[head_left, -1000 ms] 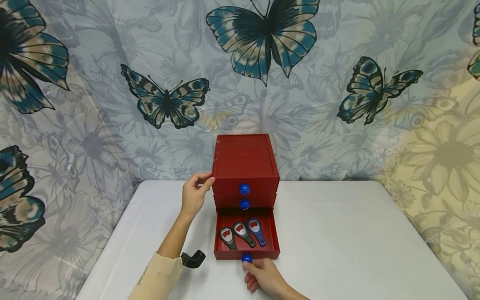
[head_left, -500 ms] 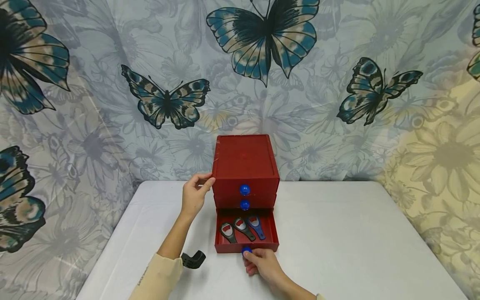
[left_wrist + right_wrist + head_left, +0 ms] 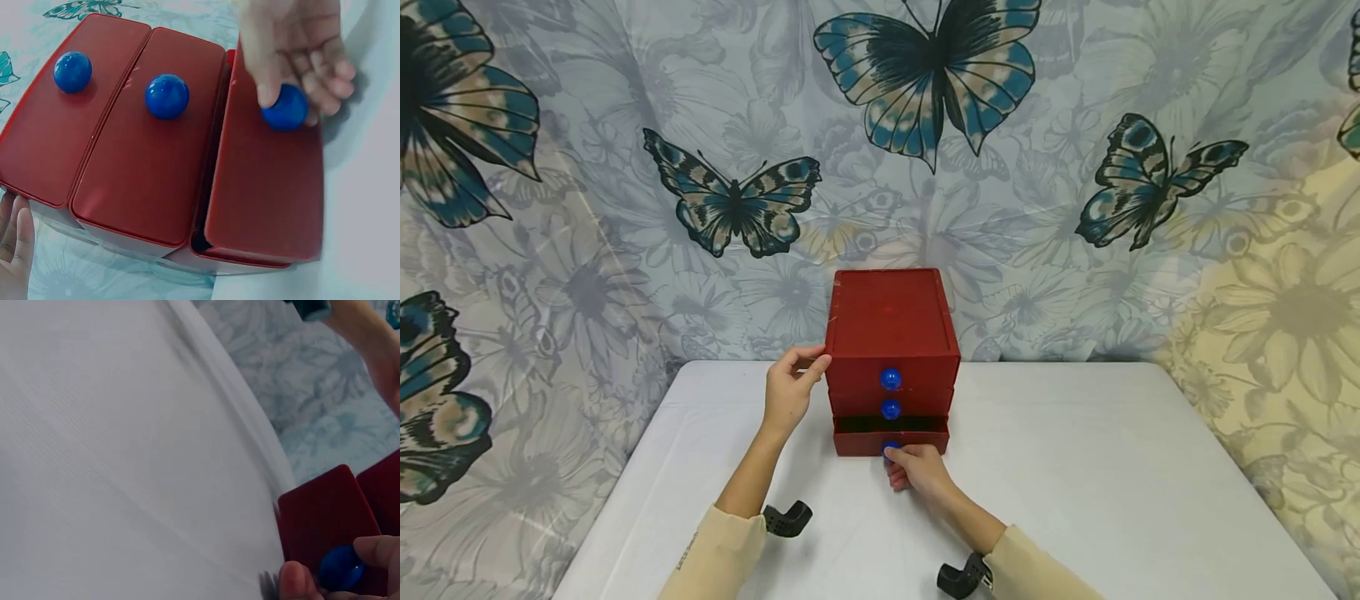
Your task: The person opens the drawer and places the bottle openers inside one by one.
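Note:
A red three-drawer box (image 3: 891,315) with round blue knobs stands at the table's middle in the head view. Its bottom drawer (image 3: 853,444) juts out a little, leaving a dark gap above the front; the drawer's inside is hidden. My right hand (image 3: 922,471) pinches the bottom drawer's knob (image 3: 285,111) between thumb and fingers. The middle drawer's knob (image 3: 167,97) and the top one (image 3: 72,72) sit on fronts that are flush with the box. My left hand (image 3: 786,393) rests its extended fingertips against the box's upper left front corner.
A white cloth covers the table (image 3: 1112,475). Behind the box hangs a butterfly-patterned cloth (image 3: 1000,225). Black wrist-worn devices (image 3: 787,519) show at both forearms, by the cream sleeves (image 3: 1030,562).
My right hand has pushed the bottom drawer back into the box, away from me. Three bottle-opener-like tools inside it have gone from sight. My left hand has stayed put.

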`<state>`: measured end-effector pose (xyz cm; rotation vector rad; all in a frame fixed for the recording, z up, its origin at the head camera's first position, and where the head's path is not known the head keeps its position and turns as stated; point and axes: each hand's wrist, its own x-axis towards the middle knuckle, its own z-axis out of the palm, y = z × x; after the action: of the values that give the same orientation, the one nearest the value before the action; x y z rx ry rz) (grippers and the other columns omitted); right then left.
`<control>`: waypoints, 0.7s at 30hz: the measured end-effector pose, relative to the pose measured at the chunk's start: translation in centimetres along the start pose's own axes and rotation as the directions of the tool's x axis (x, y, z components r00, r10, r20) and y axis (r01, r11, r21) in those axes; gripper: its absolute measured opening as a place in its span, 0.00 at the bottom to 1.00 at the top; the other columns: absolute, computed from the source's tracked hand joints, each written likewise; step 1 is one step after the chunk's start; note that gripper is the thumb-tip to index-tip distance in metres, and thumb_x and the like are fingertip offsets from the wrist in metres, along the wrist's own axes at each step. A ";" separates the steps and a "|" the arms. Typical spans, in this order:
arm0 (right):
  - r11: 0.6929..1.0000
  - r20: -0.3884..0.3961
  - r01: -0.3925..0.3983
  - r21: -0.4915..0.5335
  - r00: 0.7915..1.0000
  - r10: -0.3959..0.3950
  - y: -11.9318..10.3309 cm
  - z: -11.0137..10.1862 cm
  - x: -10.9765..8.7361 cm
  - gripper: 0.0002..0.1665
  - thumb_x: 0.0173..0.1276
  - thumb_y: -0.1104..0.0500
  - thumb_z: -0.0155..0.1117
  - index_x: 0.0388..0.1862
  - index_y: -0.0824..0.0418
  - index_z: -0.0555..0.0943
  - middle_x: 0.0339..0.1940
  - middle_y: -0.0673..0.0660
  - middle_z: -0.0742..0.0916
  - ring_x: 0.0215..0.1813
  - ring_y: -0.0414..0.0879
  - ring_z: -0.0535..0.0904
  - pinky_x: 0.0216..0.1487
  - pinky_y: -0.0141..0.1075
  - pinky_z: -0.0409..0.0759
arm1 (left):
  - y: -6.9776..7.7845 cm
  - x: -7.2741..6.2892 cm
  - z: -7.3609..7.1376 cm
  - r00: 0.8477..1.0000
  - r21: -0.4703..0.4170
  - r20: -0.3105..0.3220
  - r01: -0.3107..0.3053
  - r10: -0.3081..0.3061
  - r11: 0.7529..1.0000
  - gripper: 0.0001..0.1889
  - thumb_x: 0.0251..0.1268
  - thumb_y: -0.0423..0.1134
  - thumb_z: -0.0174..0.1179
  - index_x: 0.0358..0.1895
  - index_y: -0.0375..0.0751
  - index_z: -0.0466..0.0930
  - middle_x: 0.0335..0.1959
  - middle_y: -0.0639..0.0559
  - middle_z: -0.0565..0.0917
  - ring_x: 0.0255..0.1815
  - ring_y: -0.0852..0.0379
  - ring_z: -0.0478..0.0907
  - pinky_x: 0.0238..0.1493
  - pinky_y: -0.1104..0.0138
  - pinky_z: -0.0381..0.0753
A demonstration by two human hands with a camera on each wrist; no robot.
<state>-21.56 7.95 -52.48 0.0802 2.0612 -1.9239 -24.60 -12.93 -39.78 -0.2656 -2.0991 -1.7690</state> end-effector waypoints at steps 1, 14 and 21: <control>1.000 -0.008 -0.002 0.000 1.000 0.002 -0.1 0.0 0.4 0.22 0.72 0.57 0.59 0.38 0.80 0.79 0.21 0.55 0.83 0.20 0.39 0.78 0.27 0.31 0.83 | 0.0 0.0 0.0 1.000 -0.001 0.000 0.000 0.000 1.000 0.12 0.65 0.31 0.62 0.47 0.24 0.80 0.48 0.31 0.84 0.34 0.71 0.78 0.36 0.78 0.78; 0.995 -0.081 0.017 -0.093 0.996 -0.024 -0.5 -0.3 3.2 0.24 0.69 0.52 0.63 0.27 0.74 0.81 0.15 0.51 0.80 0.16 0.37 0.75 0.22 0.29 0.80 | 0.1 0.0 0.2 1.000 -0.005 -0.012 -0.006 0.006 1.000 0.12 0.64 0.30 0.63 0.47 0.23 0.80 0.47 0.30 0.84 0.33 0.71 0.77 0.35 0.78 0.78; 0.976 -0.097 0.051 -0.210 0.993 -0.072 -0.4 -0.1 3.2 0.25 0.70 0.51 0.62 0.24 0.72 0.81 0.13 0.51 0.78 0.15 0.38 0.74 0.20 0.29 0.77 | 0.2 -0.2 0.2 1.000 -0.001 -0.008 -0.017 0.017 1.000 0.14 0.65 0.30 0.62 0.50 0.24 0.80 0.46 0.30 0.82 0.34 0.70 0.77 0.36 0.78 0.78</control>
<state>-24.73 7.47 -52.94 0.0708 2.3475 -1.7606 -24.36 -12.67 -39.75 -0.2755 -2.0851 -1.7584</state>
